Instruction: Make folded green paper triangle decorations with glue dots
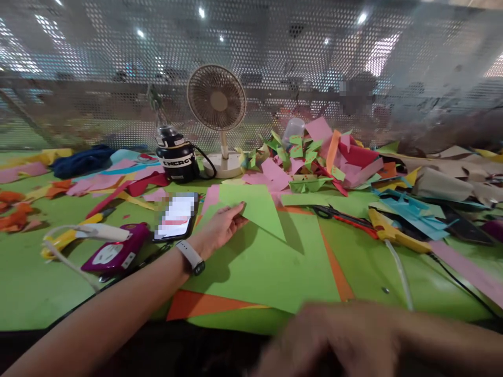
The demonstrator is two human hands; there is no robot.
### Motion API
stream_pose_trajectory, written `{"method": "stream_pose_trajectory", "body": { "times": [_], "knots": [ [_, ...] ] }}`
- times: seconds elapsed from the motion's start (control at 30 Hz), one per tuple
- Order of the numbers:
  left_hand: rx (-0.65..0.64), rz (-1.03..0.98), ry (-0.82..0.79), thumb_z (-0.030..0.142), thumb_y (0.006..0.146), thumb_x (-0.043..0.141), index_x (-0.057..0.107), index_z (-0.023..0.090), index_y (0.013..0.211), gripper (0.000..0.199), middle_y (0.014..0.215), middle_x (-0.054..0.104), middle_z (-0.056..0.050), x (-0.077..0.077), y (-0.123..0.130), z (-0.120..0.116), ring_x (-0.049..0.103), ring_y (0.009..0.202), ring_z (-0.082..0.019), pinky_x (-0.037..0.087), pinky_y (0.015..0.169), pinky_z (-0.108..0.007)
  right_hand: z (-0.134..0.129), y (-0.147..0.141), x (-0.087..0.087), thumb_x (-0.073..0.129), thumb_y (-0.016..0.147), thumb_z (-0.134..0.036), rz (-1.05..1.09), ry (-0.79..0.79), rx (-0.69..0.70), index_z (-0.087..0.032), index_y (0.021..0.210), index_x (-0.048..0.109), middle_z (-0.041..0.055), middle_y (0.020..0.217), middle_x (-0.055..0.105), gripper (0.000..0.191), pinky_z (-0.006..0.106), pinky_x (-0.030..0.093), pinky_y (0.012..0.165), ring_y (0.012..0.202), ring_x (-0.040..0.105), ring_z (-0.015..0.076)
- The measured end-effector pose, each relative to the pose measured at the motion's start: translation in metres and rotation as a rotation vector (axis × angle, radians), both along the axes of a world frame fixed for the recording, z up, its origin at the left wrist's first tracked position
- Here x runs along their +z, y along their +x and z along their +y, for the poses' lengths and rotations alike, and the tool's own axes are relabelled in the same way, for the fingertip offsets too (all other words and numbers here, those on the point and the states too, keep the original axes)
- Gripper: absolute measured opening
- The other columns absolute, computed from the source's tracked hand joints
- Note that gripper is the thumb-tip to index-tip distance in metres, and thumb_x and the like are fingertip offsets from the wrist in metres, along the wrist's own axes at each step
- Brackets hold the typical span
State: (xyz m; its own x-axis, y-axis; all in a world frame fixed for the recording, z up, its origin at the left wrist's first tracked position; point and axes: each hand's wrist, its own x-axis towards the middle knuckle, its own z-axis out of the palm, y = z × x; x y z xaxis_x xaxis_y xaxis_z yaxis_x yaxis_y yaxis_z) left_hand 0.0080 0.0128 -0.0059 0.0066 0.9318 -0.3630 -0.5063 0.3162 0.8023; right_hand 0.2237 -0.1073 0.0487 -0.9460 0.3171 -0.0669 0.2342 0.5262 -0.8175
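Green tabletop [35, 293] is strewn with coloured paper scraps [152, 180]. At the near edge, right of centre, the right hand [330, 340] is blurred by motion; whether its fingers are clenched or released cannot be determined. Beyond it, an orange sheet [204, 305] is overlaid at centre by a large green sheet [267, 269]. To the left, a purple device [118, 254] is placed; to the right, a yellow tool [398, 234] is laid. Over the far part of the large green sheet, a smaller green sheet [261, 207] is pinched at its left edge between thumb and fingers of the left hand [227, 222]; its near corner is raised. The hand is flanked by a lit phone [176, 215] at left and scissors [343, 217] farther right. At the far side, a dark bottle [176, 161], a fan [217, 99] and a paper heap [304, 157] are backed by a perforated screen [267, 42].
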Motion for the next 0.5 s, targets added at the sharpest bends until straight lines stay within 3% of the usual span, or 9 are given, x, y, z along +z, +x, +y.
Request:
{"method": "stream_pose_trajectory", "body": {
  "times": [0.07,0.1,0.17,0.23,0.33,0.37,0.43,0.5],
  "knots": [
    [0.012,0.000,0.012,0.008,0.079,0.070,0.064,0.014,0.070,0.013,0.065,0.068,0.000,-0.001,0.000,0.000,0.061,0.053,-0.009,0.056,0.057,-0.020,0.018,-0.012,-0.005,0.054,0.090,-0.052,0.014,0.092,-0.187,-0.024,0.132,0.058,0.0075,0.134,0.060,0.050,0.033,0.045,0.102,0.123,0.057,0.0228],
    [0.020,0.000,0.019,0.008,0.078,0.071,0.063,0.014,0.069,0.013,0.065,0.067,0.001,-0.001,0.000,0.000,0.061,0.054,-0.009,0.056,0.058,-0.020,0.026,-0.019,-0.012,0.055,0.089,-0.052,0.005,0.200,-0.300,-0.020,0.134,0.057,0.0123,0.140,0.054,0.055,0.039,0.039,0.108,0.129,0.051,0.0261],
    [0.033,-0.002,0.029,0.008,0.076,0.072,0.062,0.014,0.068,0.015,0.065,0.067,0.001,-0.001,0.000,0.000,0.061,0.054,-0.008,0.055,0.059,-0.020,0.033,-0.033,-0.027,0.056,0.088,-0.054,-0.095,0.319,-0.379,-0.011,0.143,0.045,0.0195,0.151,0.034,0.071,0.048,0.025,0.115,0.141,0.030,0.0312],
    [0.037,-0.004,0.033,0.008,0.075,0.073,0.061,0.015,0.066,0.016,0.063,0.066,0.002,0.000,0.001,-0.001,0.061,0.054,-0.008,0.055,0.059,-0.020,0.026,-0.045,-0.038,0.060,0.084,-0.056,-0.106,0.295,-0.262,-0.011,0.144,0.043,0.0184,0.153,0.031,0.077,0.045,0.025,0.116,0.143,0.025,0.0315],
    [0.024,-0.010,0.028,0.008,0.077,0.071,0.063,0.014,0.066,0.015,0.062,0.066,0.001,0.001,0.001,-0.003,0.061,0.053,-0.009,0.055,0.057,-0.020,0.002,-0.051,-0.041,0.068,0.078,-0.051,0.054,0.164,0.152,-0.027,0.132,0.058,0.0018,0.144,0.051,0.059,0.027,0.041,0.104,0.136,0.042,0.0234],
    [0.021,-0.013,0.025,0.007,0.078,0.070,0.063,0.014,0.067,0.015,0.062,0.066,0.001,0.002,0.001,-0.003,0.061,0.053,-0.009,0.055,0.057,-0.020,-0.003,-0.050,-0.039,0.069,0.079,-0.049,0.104,0.148,0.228,-0.030,0.127,0.062,-0.0015,0.139,0.056,0.052,0.023,0.043,0.100,0.132,0.047,0.0208],
    [0.021,-0.021,0.021,0.006,0.079,0.068,0.063,0.014,0.066,0.016,0.061,0.065,0.001,0.002,0.001,-0.003,0.061,0.052,-0.009,0.055,0.056,-0.021,-0.007,-0.042,-0.036,0.067,0.082,-0.047,0.139,0.210,0.161,-0.027,0.128,0.062,0.0017,0.137,0.058,0.050,0.023,0.041,0.102,0.131,0.048,0.0200],
    [0.026,-0.027,0.021,0.005,0.081,0.066,0.062,0.014,0.066,0.018,0.061,0.065,0.001,0.003,0.001,-0.002,0.061,0.051,-0.009,0.055,0.057,-0.022,0.002,-0.031,-0.035,0.060,0.087,-0.049,0.069,0.354,-0.042,-0.017,0.139,0.051,0.0135,0.146,0.046,0.062,0.035,0.032,0.113,0.138,0.039,0.0251]
  ]
}}
